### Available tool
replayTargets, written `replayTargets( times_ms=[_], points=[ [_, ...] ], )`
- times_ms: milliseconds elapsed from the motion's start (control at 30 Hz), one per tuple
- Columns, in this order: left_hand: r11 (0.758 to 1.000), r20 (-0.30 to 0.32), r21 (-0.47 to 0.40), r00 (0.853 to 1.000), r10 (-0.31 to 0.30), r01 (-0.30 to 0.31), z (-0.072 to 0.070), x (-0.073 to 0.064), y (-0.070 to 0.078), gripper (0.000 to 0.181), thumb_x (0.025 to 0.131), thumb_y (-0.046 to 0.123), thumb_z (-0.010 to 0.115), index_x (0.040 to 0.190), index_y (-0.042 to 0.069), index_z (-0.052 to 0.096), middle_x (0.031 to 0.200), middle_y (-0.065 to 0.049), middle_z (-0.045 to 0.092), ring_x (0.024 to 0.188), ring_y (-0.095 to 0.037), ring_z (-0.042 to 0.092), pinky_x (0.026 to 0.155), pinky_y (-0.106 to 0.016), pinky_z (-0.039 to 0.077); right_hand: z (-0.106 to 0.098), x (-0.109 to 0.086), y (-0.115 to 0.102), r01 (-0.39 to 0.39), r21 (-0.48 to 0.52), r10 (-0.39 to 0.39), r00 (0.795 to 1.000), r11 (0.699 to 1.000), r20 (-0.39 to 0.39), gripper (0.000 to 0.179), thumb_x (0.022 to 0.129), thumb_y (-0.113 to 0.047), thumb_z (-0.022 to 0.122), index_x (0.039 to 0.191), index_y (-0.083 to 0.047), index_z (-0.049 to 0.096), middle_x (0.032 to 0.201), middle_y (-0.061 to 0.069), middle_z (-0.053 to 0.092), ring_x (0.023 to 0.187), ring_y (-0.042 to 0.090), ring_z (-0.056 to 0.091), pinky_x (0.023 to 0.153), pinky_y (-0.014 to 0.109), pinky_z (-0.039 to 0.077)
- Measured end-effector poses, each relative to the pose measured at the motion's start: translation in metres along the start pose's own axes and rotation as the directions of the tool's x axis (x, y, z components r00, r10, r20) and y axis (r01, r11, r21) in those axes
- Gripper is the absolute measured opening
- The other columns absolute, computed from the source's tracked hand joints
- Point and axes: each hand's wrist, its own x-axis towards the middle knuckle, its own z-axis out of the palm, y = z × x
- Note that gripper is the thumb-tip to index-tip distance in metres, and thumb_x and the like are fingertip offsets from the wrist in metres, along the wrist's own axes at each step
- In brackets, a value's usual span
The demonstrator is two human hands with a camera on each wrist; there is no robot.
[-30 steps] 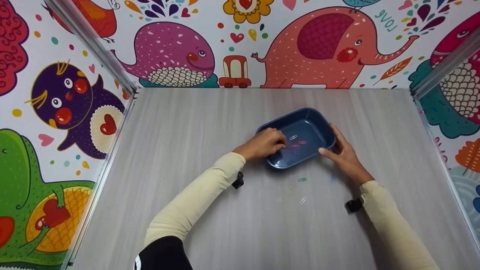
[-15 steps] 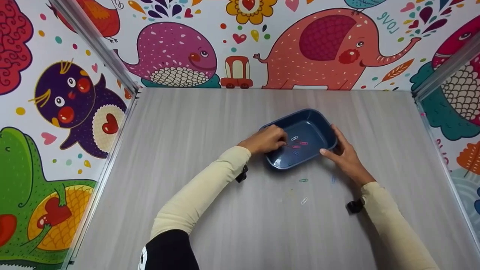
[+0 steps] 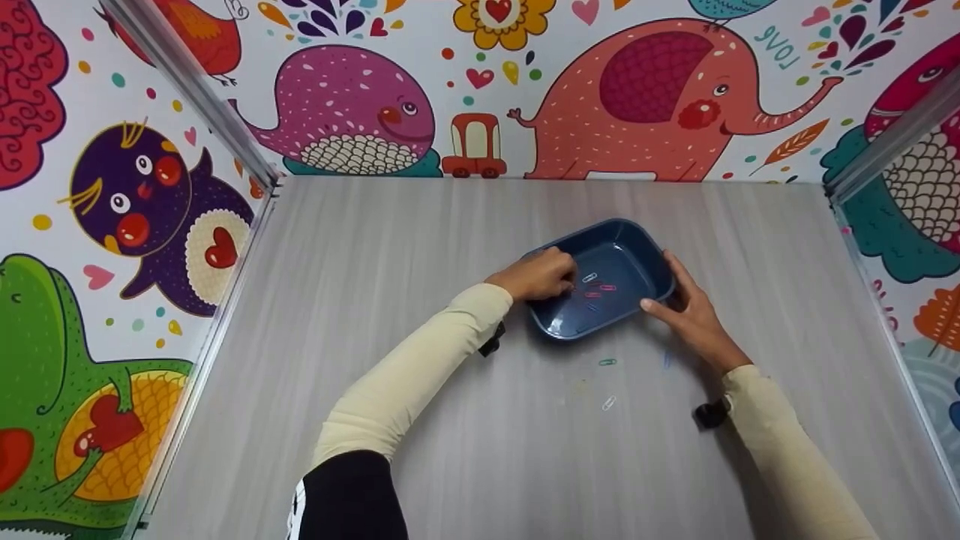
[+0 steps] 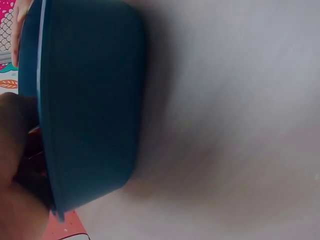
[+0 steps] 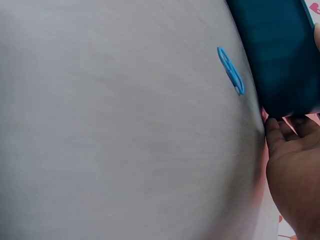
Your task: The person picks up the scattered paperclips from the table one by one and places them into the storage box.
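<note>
A dark blue plastic tub stands on the table, holding several paper clips: a white paper clip, pink paper clips and a blue paper clip. My left hand reaches over the tub's left side, fingers bent down inside; a bit of red shows at the fingertips, seemingly a red paper clip, mostly hidden. With thumb and fingers spread around the right end, my right hand holds the tub. In the left wrist view the tub's wall covers most of the left fingers.
On the table in front of the tub lie a green paper clip and a white paper clip. A blue paper clip lies near the tub's right end. Cartoon-printed walls border the table.
My left hand and forearm have shifted slightly to the right and deeper over the tub. The right hand keeps its place, and the loose clips on the table lie unchanged.
</note>
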Motion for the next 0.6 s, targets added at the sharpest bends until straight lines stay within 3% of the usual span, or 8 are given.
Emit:
replayTargets(
  times_ms=[300,600],
  points=[
    [0.997,0.014,0.07,1.0,-0.023,0.022,0.001,0.008,0.004,0.016,0.108,0.01,0.069,0.102,0.003,0.082,0.093,-0.007,0.077,0.077,-0.016,0.062,0.071,-0.031,0.051,0.0,0.0,-0.002,-0.043,0.019,0.043,0.999,0.999,0.002,0.096,0.105,-0.017,0.078,0.178,-0.021,0.015,0.184,0.01,0.015,0.167,0.038,0.021,0.115,0.009,0.03],
    [0.994,0.012,0.106,0.999,-0.042,0.04,0.006,0.013,0.004,0.017,0.108,0.014,0.071,0.099,0.003,0.08,0.09,-0.006,0.074,0.077,-0.016,0.061,0.07,-0.032,0.05,0.0,0.0,-0.001,-0.028,-0.002,0.028,1.0,1.0,0.0,0.095,0.105,-0.018,0.078,0.178,-0.024,0.017,0.184,0.007,0.016,0.167,0.037,0.021,0.115,0.009,0.03]
  ],
)
